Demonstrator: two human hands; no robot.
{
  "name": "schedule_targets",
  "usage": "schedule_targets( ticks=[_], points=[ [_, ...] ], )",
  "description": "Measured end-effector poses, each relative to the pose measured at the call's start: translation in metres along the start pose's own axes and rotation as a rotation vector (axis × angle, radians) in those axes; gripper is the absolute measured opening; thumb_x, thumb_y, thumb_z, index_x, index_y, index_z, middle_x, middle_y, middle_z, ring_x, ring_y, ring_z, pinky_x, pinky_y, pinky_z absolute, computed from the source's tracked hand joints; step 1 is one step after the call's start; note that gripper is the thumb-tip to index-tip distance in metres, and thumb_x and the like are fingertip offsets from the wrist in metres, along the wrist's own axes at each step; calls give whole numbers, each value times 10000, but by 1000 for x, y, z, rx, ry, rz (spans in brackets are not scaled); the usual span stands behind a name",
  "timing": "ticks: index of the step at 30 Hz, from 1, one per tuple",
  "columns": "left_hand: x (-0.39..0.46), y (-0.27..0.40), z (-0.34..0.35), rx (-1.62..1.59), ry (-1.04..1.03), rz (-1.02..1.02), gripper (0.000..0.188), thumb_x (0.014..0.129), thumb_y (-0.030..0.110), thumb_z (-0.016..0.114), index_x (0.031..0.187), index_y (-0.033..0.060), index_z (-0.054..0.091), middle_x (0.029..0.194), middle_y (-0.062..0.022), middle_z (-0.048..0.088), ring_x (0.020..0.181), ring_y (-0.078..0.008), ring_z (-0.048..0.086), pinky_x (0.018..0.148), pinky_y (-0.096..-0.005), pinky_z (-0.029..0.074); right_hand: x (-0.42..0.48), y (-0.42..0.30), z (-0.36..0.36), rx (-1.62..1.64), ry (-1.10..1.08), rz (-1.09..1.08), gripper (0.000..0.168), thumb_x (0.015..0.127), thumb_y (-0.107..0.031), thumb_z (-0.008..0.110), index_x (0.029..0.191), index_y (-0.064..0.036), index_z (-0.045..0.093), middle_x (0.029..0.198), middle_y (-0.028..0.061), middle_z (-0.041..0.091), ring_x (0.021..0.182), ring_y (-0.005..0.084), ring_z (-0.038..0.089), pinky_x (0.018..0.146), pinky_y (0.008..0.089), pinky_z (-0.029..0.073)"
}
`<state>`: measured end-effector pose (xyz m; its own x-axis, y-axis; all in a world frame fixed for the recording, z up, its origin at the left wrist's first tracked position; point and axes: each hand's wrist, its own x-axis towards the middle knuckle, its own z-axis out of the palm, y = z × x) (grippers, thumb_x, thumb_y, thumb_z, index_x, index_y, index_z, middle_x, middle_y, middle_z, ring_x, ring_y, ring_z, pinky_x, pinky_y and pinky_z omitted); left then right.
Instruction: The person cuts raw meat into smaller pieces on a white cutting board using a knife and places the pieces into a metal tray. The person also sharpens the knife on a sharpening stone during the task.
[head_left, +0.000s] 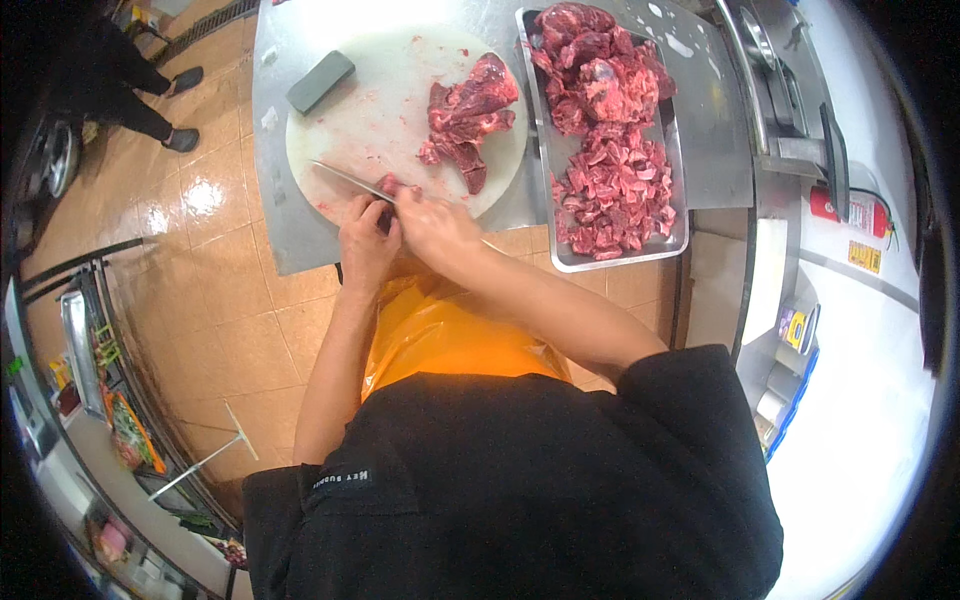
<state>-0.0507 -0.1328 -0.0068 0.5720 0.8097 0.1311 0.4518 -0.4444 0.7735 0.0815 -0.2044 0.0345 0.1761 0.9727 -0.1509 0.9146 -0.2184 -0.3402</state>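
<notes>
My right hand (435, 225) is closed round the handle of a knife (349, 178), whose blade points up and left over a round white cutting board (352, 135). Close against it, my left hand (367, 236) grips a small piece of raw red meat (387, 184) near the board's front edge; the fingers hide much of it. A larger slab of raw meat (474, 112) lies on the board's right side. At the upper left of the board rests a grey-green sharpening stone (321, 82). To the right, a metal tray (553, 150) holds big meat chunks behind and cut cubes in front.
Board and tray sit on a stainless steel table (292, 232); the tray's near end overhangs its front edge. A person in dark clothes (120, 82) stands at the upper left. A fire extinguisher (851, 211) is at the right. A metal rack (105, 300) stands at the left.
</notes>
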Motion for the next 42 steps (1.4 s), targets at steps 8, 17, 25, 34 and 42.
schedule_targets(
  ticks=[8,17,25,34,42],
  points=[
    [4,4,-7,70,120,74,166,822,45,730,975,2,683,1032,-152,637,931,-345,637,807,-422,532,-34,37,-13,81,-63,-32,167,930,-71,482,1076,7,506,859,220,722,778,392,729,667,491,588],
    [-6,1,-23,-56,134,53,116,851,-1,705,965,-8,685,964,-130,675,861,-288,675,768,-364,548,-44,16,-42,66,-39,-79,175,916,-74,490,1069,10,499,805,265,696,751,427,714,684,517,579],
    [-9,6,-7,-18,42,-18,201,775,14,727,971,-13,692,1003,-155,668,908,-330,667,808,-405,542,-57,12,-34,74,-161,-27,117,933,-72,475,1011,12,498,815,256,711,774,395,731,680,490,591],
    [-7,6,-10,-12,17,45,129,833,32,704,951,-3,670,951,-179,656,866,-364,670,773,-436,548,19,4,-9,139,-81,-21,231,946,-177,552,1081,10,538,896,254,712,866,406,724,779,531,572],
    [20,39,0,-11,23,184,191,830,-23,671,1016,22,674,1019,-138,660,969,-313,655,846,-405,537,-23,59,-56,743,99,254,381,1025,-236,541,1247,71,503,861,230,693,768,350,698,705,480,526]
  ],
)
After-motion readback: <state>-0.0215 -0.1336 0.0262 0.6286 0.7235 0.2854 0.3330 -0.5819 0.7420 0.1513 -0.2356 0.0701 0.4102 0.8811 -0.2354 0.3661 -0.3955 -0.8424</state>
